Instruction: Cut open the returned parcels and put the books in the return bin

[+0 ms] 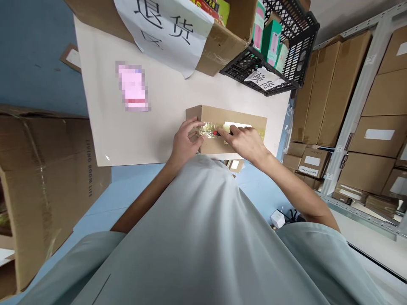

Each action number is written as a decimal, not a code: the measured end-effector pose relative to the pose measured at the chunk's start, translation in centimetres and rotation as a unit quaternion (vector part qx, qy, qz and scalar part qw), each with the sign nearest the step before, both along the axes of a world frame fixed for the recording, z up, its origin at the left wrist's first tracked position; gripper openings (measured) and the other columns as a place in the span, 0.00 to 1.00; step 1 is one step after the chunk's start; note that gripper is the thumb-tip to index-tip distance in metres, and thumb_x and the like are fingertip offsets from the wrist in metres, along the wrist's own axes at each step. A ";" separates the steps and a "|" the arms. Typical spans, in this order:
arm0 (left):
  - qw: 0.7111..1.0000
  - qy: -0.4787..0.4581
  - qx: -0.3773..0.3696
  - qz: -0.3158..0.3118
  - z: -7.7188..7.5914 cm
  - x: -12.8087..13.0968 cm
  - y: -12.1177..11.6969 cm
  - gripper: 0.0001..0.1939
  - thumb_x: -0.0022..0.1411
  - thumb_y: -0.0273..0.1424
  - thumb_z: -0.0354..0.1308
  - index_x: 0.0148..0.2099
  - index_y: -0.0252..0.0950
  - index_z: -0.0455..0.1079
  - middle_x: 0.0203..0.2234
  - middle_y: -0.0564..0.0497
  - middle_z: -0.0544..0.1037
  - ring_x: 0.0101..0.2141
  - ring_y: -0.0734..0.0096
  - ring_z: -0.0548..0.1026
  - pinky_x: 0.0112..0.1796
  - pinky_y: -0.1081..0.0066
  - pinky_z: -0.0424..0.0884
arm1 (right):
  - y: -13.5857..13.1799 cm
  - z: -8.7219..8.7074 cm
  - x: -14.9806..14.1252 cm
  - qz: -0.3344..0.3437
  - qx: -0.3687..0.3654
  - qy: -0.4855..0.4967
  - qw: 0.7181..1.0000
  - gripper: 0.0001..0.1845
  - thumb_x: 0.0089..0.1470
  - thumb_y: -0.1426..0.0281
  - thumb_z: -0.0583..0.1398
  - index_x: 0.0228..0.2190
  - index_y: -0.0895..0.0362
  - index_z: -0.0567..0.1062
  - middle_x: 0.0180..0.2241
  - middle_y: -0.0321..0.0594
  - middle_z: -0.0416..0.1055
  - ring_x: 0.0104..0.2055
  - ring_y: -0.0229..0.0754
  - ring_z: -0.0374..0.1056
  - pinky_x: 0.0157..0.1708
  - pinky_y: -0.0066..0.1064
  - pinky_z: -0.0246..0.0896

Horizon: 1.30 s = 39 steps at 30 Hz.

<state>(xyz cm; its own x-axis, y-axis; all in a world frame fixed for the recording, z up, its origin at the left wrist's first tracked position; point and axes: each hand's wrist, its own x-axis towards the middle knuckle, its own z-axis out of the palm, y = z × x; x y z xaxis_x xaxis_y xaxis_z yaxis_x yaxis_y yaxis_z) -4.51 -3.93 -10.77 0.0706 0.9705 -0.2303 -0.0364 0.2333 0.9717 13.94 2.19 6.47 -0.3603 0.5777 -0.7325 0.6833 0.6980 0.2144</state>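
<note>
A long brown cardboard box (235, 113) lies on the white table in front of me, with clear yellowish tape (208, 128) along its upper face and a white label (237, 125). My left hand (186, 142) grips the box's left end, fingers and thumb curved around the corner by the tape. Over the middle of the box, my right hand (246, 142) is closed around a slim red-and-black box cutter (216, 133). Its red end rests at the tape, and the fingers hide most of its body.
A large open carton (219, 48) with a handwritten sheet (168, 36) stands at the back. Beside it, a black crate (299, 59) holds green and pink boxes. A blurred pink item (132, 87) lies left. Shelves of cartons (378, 127) stand right; a big carton (47, 182) stands left.
</note>
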 end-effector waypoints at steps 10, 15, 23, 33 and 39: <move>1.000 0.013 -0.009 0.013 -0.2 0.2 0.1 0.21 0.67 0.43 0.69 0.59 0.45 0.80 0.71 0.44 0.74 0.70 0.50 0.75 0.65 0.51 0.80 | 0.3 0.5 -0.2 -0.006 -0.029 -0.003 1.000 0.34 0.74 0.81 0.47 0.75 0.56 0.66 0.51 0.58 0.81 0.43 0.51 0.78 0.39 0.39 0.57; 1.000 0.018 -0.007 0.021 -0.1 0.4 -0.2 0.22 0.67 0.47 0.70 0.59 0.45 0.81 0.70 0.43 0.74 0.67 0.49 0.78 0.65 0.50 0.80 | 1.0 -0.3 2.8 -0.013 -0.039 -0.003 0.999 0.32 0.74 0.81 0.49 0.73 0.56 0.67 0.50 0.57 0.82 0.42 0.52 0.79 0.37 0.38 0.56; 0.998 0.033 -0.027 0.039 0.4 2.1 -0.6 0.24 0.66 0.52 0.72 0.58 0.46 0.82 0.69 0.44 0.76 0.67 0.47 0.78 0.64 0.48 0.81 | 1.1 -0.2 6.0 -0.004 -0.044 0.028 0.999 0.29 0.77 0.78 0.49 0.72 0.56 0.69 0.47 0.55 0.82 0.40 0.51 0.78 0.36 0.38 0.54; 0.987 0.112 -0.025 0.114 -0.4 3.4 0.1 0.27 0.65 0.52 0.74 0.59 0.43 0.82 0.64 0.44 0.82 0.62 0.46 0.83 0.66 0.45 0.80 | 1.5 -1.7 23.1 -0.110 0.034 0.045 0.992 0.26 0.77 0.71 0.48 0.62 0.58 0.81 0.37 0.59 0.82 0.34 0.54 0.77 0.36 0.41 0.51; 0.974 0.155 -0.034 0.163 -0.9 4.1 0.0 0.34 0.60 0.59 0.77 0.58 0.43 0.81 0.59 0.52 0.86 0.59 0.46 0.84 0.66 0.40 0.81 | 0.4 -2.8 32.4 -0.145 0.063 0.128 0.979 0.23 0.80 0.68 0.50 0.61 0.49 0.81 0.38 0.50 0.83 0.31 0.46 0.72 0.35 0.39 0.47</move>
<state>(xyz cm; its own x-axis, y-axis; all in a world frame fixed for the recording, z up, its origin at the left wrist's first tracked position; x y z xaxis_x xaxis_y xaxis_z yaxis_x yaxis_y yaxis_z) -0.38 -3.93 -11.66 -0.3211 0.9120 -0.2553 0.1746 0.3220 0.9305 46.33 2.55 3.63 -0.3301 0.7632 -0.5555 0.8914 0.4456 0.0824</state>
